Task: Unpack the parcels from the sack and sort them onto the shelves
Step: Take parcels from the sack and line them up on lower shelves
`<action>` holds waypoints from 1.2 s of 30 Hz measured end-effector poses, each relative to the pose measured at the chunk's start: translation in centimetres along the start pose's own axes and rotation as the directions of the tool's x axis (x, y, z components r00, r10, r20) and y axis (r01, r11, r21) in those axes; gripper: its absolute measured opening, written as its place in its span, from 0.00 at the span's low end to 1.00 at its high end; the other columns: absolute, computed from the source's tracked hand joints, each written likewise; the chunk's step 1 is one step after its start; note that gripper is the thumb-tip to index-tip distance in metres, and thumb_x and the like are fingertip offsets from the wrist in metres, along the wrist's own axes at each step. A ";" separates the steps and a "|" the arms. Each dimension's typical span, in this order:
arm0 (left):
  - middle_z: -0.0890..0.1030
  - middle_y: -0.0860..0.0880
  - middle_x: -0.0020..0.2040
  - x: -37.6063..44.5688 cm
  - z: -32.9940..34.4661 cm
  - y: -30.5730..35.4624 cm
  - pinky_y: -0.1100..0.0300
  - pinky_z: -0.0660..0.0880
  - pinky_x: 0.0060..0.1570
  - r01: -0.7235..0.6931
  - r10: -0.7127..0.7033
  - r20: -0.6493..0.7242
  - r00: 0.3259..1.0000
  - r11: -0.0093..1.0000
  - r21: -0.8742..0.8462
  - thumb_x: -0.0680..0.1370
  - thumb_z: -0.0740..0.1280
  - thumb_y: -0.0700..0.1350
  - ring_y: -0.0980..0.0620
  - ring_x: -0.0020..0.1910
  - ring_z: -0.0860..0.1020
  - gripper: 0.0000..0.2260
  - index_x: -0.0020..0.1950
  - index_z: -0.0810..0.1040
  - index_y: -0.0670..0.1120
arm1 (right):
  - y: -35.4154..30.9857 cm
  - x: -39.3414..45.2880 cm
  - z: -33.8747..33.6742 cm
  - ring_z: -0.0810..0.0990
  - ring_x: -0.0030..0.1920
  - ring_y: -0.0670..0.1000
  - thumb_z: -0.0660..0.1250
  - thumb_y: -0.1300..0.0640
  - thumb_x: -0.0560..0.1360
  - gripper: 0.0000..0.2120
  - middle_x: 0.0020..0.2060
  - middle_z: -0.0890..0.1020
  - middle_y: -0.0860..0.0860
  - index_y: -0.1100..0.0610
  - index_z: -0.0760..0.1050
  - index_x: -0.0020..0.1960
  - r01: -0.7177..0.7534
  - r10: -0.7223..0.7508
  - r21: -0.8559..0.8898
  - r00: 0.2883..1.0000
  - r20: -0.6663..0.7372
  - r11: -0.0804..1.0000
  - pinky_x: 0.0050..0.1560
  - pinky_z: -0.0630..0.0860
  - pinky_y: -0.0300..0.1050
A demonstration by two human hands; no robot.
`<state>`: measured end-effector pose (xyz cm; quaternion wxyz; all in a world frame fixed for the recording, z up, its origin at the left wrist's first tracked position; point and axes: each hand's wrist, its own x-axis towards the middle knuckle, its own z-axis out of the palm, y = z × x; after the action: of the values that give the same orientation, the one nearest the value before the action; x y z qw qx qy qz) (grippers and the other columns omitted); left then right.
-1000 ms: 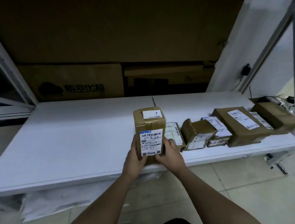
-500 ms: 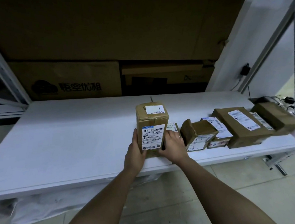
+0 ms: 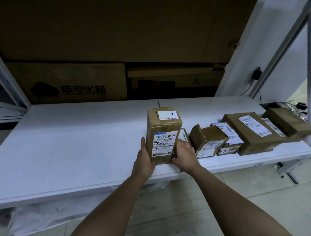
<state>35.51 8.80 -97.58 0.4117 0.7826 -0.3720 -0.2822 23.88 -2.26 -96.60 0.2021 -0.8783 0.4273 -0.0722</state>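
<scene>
A tall brown parcel point(image 3: 163, 128) with white barcode labels stands upright on the white shelf point(image 3: 77, 148), near its front edge. My left hand point(image 3: 145, 159) holds its left side and my right hand point(image 3: 184, 155) holds its right side near the bottom. Just behind my right hand lies a flat parcel point(image 3: 183, 136), mostly hidden. To the right runs a row of brown parcels: a small taped box point(image 3: 208, 139), a slim labelled one point(image 3: 229, 141), a wide box point(image 3: 251, 131) and another box point(image 3: 286, 123) at the shelf's right end.
Large cardboard boxes point(image 3: 74, 82) fill the back of the shelf under the upper board. Grey metal uprights point(image 3: 310, 61) frame the right side, with cables point(image 3: 296, 105) behind the last parcel. White plastic sacking point(image 3: 48, 217) lies under the shelf on the tiled floor.
Both hands have carried the tall parcel forward from the shelf's front edge and set it upright on the shelf beside the row of parcels.
</scene>
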 end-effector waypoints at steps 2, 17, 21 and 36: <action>0.68 0.44 0.72 0.0 -0.1 -0.1 0.44 0.71 0.65 0.009 -0.009 0.013 1.000 1.000 0.017 0.77 0.69 0.47 0.44 0.68 0.72 0.42 0.79 0.41 0.48 | 0.1 -0.2 -0.1 0.63 0.69 0.56 0.69 0.55 0.71 0.30 0.67 0.70 0.54 0.54 0.62 0.70 -0.013 0.013 0.005 1.000 0.006 1.000 0.66 0.61 0.54; 0.79 0.44 0.57 -5.4 -5.8 0.7 0.58 0.73 0.50 0.348 -0.318 -0.160 0.934 0.909 0.227 0.81 0.59 0.42 0.45 0.54 0.78 0.09 0.60 0.72 0.44 | -1.6 -8.0 -0.9 0.81 0.48 0.55 0.61 0.51 0.77 0.08 0.47 0.83 0.53 0.52 0.76 0.50 -0.361 0.333 0.162 0.926 0.176 0.918 0.46 0.76 0.45; 0.80 0.44 0.57 -9.3 -11.0 5.2 0.56 0.74 0.54 0.457 -0.439 -0.126 0.889 0.867 0.200 0.80 0.59 0.45 0.45 0.55 0.78 0.10 0.57 0.75 0.43 | -7.5 -10.2 -6.2 0.81 0.47 0.52 0.60 0.50 0.76 0.06 0.46 0.83 0.50 0.49 0.75 0.46 -0.194 0.161 0.056 0.916 0.367 0.979 0.49 0.77 0.43; 0.82 0.40 0.50 -27.4 -39.2 24.9 0.53 0.77 0.52 0.704 -0.712 -0.423 0.560 0.679 -0.211 0.77 0.60 0.42 0.42 0.50 0.80 0.07 0.47 0.75 0.41 | -41.3 -13.3 -29.5 0.81 0.47 0.51 0.59 0.54 0.77 0.09 0.48 0.83 0.48 0.53 0.77 0.51 0.367 -0.355 0.099 0.738 0.574 0.925 0.45 0.76 0.42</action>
<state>40.66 38.62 -52.95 0.3482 0.9052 0.0879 -0.2272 36.54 22.32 -51.97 0.2960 -0.9256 0.1672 0.1667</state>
